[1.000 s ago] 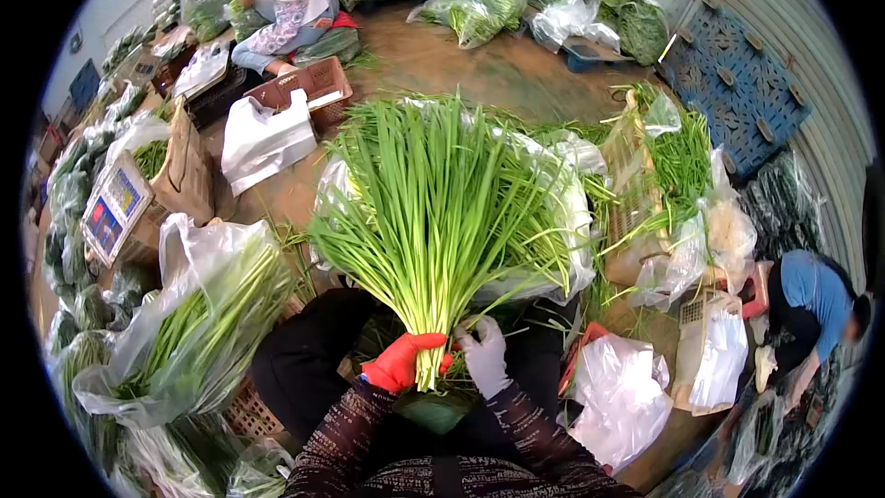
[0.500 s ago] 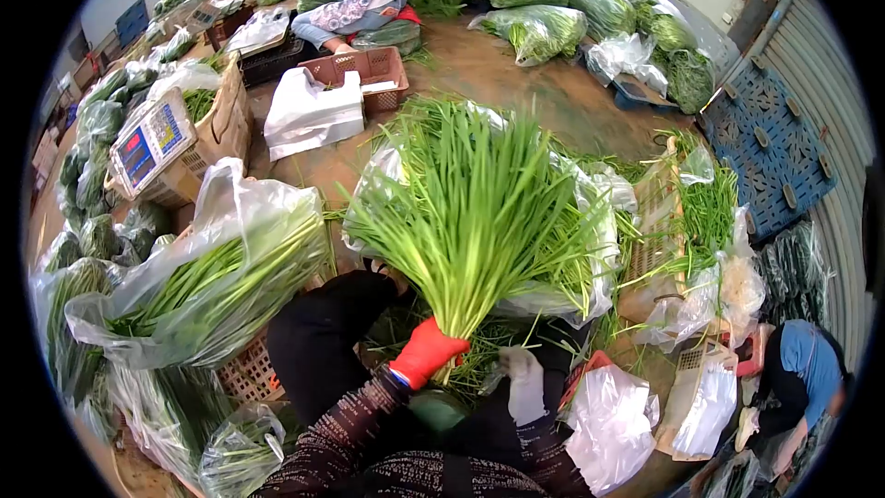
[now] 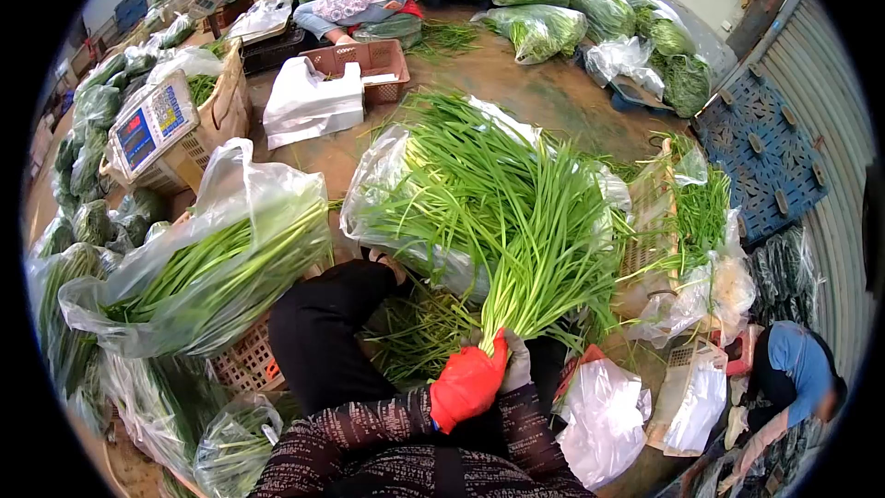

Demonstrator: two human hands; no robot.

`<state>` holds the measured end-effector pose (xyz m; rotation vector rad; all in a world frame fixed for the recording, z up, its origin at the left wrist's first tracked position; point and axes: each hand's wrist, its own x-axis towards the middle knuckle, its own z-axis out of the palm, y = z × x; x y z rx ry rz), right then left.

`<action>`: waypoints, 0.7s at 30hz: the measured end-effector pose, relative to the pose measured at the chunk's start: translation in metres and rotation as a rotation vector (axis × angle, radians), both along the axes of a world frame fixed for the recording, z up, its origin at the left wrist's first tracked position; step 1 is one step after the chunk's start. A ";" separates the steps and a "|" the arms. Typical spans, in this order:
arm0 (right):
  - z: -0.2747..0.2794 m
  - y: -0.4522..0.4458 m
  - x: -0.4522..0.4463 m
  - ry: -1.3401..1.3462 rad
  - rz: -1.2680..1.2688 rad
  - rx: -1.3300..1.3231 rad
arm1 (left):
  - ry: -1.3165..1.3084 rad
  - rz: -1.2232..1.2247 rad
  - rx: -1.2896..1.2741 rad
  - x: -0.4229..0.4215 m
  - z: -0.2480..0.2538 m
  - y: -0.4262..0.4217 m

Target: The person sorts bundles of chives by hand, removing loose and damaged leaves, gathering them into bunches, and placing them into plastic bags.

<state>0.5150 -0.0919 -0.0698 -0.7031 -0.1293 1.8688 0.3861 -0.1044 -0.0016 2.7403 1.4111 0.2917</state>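
My left hand (image 3: pixel 468 382), in a red glove, is wrapped round the stem ends of a bunch of long green leafy stalks (image 3: pixel 544 254). Right behind it, my right hand (image 3: pixel 516 360) in a pale glove touches the same stem ends; its fingers are mostly hidden by the red glove and the stalks. The bunch fans out forward and to the right, over a pile of similar greens (image 3: pixel 461 166) lying on clear plastic (image 3: pixel 373 184). Loose stalks (image 3: pixel 419 332) lie between my legs.
Left stand an open plastic bag of stalks (image 3: pixel 212 267) and a scale (image 3: pixel 152 127). Ahead are a brown crate (image 3: pixel 383 63), white bags (image 3: pixel 313 106) and a seated person. Right are a basket of greens (image 3: pixel 654 221), pinkish bags (image 3: pixel 604 415), a blue pallet (image 3: pixel 761 152) and another person.
The bunch has tilted from nearly upright to the right and lower, over the pile. My left hand has moved right with it, and my right hand has come up against the stem ends.
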 end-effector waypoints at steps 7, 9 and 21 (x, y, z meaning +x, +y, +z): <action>0.010 -0.019 0.030 0.119 -0.001 -0.134 | -0.487 -0.351 -0.702 -0.031 0.043 0.013; 0.026 -0.025 0.039 -0.185 0.095 -0.076 | -0.534 -0.257 -0.728 -0.029 0.045 0.016; 0.045 -0.050 0.035 -0.377 0.033 -0.128 | -0.708 -0.098 -0.125 -0.014 -0.019 0.008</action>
